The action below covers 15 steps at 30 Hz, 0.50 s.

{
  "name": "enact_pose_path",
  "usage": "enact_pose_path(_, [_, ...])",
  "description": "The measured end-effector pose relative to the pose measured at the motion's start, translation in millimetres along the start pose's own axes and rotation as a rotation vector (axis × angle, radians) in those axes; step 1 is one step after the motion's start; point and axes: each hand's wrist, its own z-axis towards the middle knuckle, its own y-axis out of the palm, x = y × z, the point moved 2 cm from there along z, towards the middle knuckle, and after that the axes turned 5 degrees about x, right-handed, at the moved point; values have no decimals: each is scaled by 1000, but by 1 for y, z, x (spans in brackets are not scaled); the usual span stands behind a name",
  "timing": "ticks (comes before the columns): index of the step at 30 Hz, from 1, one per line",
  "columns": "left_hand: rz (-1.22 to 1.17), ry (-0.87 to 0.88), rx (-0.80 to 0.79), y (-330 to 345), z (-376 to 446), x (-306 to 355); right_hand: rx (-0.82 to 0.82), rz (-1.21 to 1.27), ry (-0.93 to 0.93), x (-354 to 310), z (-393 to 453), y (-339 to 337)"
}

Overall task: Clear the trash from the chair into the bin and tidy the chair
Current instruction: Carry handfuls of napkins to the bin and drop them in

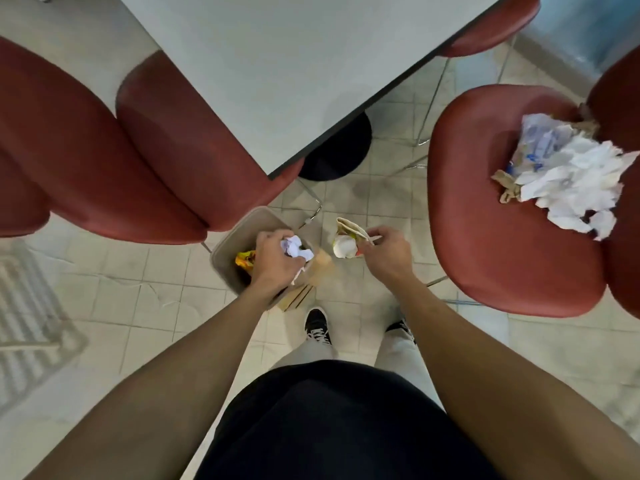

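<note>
A red chair point(485, 216) stands at the right with a heap of crumpled white paper point(571, 178) and brown paper scraps on its seat. A beige bin point(228, 244) sits on the floor between two chairs, with a yellow wrapper point(244, 259) inside. My left hand point(273, 261) hangs over the bin, shut on a crumpled white paper ball point(294, 249). My right hand point(384, 251) is just right of the bin, shut on a brown paper bag point(348, 237) with a white cup or wrapper in it.
A grey table point(294, 64) with a black round base point(336, 150) fills the top middle. Two red chairs point(104, 150) stand at the left, another at the top right. Brown paper point(298, 296) leans by the bin's near side. My feet stand on the tiled floor.
</note>
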Motion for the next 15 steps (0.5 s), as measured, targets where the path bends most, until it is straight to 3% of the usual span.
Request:
enact_pose_path(10, [-129, -125, 122, -51, -8, -92, -169, -181, -93, -51, -39, 101])
enact_pose_path(15, [-131, 7, 107, -54, -7, -104, -284, -371, -63, -50, -49, 118])
